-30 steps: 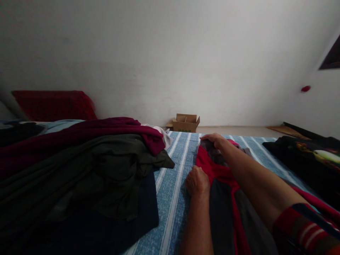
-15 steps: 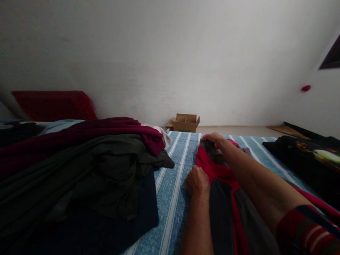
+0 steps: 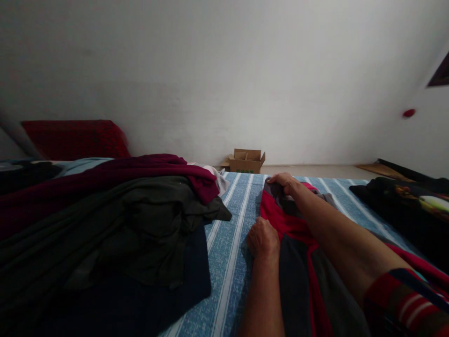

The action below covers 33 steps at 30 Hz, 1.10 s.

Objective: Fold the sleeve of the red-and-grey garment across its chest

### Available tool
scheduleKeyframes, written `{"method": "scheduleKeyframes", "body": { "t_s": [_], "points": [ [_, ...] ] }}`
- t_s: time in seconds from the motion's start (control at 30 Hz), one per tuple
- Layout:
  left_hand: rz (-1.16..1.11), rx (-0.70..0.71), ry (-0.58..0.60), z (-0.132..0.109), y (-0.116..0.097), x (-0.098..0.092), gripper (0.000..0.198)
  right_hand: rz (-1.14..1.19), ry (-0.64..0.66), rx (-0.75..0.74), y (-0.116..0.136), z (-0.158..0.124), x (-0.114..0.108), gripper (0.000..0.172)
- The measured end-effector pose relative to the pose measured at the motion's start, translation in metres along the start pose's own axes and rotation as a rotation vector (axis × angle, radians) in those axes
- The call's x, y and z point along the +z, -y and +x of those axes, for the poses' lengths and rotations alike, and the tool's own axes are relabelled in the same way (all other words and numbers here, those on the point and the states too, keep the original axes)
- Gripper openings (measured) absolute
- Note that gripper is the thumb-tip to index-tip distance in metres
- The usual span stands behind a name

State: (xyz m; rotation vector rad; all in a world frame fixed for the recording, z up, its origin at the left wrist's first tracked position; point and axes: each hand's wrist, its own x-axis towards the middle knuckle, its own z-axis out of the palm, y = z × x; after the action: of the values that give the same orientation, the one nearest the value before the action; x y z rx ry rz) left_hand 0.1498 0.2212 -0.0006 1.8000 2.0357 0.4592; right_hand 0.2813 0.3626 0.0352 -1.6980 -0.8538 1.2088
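Observation:
A red and grey garment, perhaps a jacket, lies lengthwise on a blue-and-white striped bed cover. My right hand reaches across it and grips its far left corner, fingers closed on the grey cloth. Nearer to me, my left hand is curled at the garment's left edge, seemingly holding that edge; its fingertips are hidden under the hand. Part of the garment's right side is covered by my right forearm.
On the left is a heap of clothes, with a dark olive garment and a maroon one on top. Black clothing lies at the right. An open cardboard box stands beyond the bed, near the wall. A red-covered object is behind the heap.
Both hands keep their places on the garment. The whole view has shifted slightly; the right hand's fingers sit a little differently at the far corner.

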Motion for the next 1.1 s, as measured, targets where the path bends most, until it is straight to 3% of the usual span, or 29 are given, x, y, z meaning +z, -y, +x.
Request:
{"method": "scheduleKeyframes", "body": {
  "t_s": [0.27, 0.6, 0.83, 0.97, 1.1],
  "points": [
    [-0.005, -0.005, 0.024, 0.0, -0.001, -0.001, 0.027, -0.026, 0.016, 0.076, 0.011, 0.001, -0.001, 0.007],
    [-0.014, -0.013, 0.013, 0.0, -0.001, -0.001, 0.028, -0.098, 0.004, 0.05, 0.01, 0.005, -0.007, 0.001],
    [-0.011, -0.006, 0.013, -0.001, -0.001, -0.002, 0.028, -0.329, -0.054, 0.046, 0.0, 0.008, -0.014, 0.026],
    [-0.007, 0.006, 0.017, -0.001, -0.001, -0.002, 0.027, -0.347, -0.002, 0.094, -0.004, 0.007, -0.019, 0.03],
    [-0.01, 0.013, 0.01, -0.001, -0.001, -0.001, 0.027, -0.278, 0.096, 0.151, -0.003, 0.001, -0.023, 0.02]
  ]
}}
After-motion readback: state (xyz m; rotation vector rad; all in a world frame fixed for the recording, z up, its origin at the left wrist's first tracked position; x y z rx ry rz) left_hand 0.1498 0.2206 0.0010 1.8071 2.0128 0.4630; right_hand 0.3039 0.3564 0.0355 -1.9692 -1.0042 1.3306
